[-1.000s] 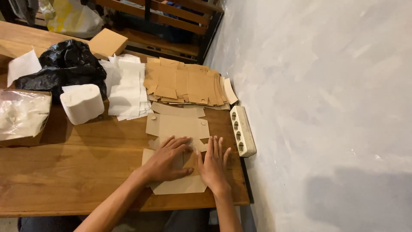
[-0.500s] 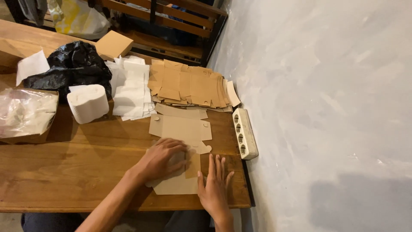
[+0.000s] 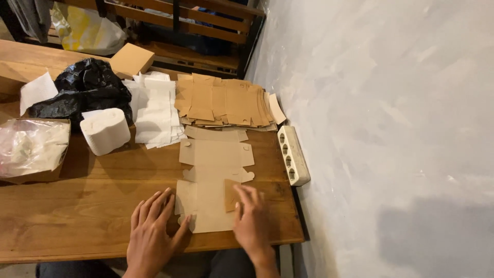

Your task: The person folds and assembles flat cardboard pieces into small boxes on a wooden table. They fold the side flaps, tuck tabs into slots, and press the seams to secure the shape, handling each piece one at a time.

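Observation:
A flat brown cardboard box blank (image 3: 213, 177) lies unfolded on the wooden table (image 3: 87, 216), its near end between my hands. My left hand (image 3: 153, 230) rests flat on the table with fingers spread, its thumb touching the blank's left near edge. My right hand (image 3: 252, 221) is flat at the blank's right side, fingertips on a small flap folded inward. Neither hand grips anything.
A stack of brown cardboard blanks (image 3: 224, 100) lies at the far side, white paper sheets (image 3: 154, 108) left of it. A white paper roll (image 3: 105, 131), black plastic bag (image 3: 82, 92), clear bag (image 3: 31, 146), small brown box (image 3: 132, 60) and white power strip (image 3: 293, 154) surround the work spot.
My left hand slid off the top of the blank to its left edge. My right hand shifted onto the right flap, which now lies folded inward. The camera has tilted slightly.

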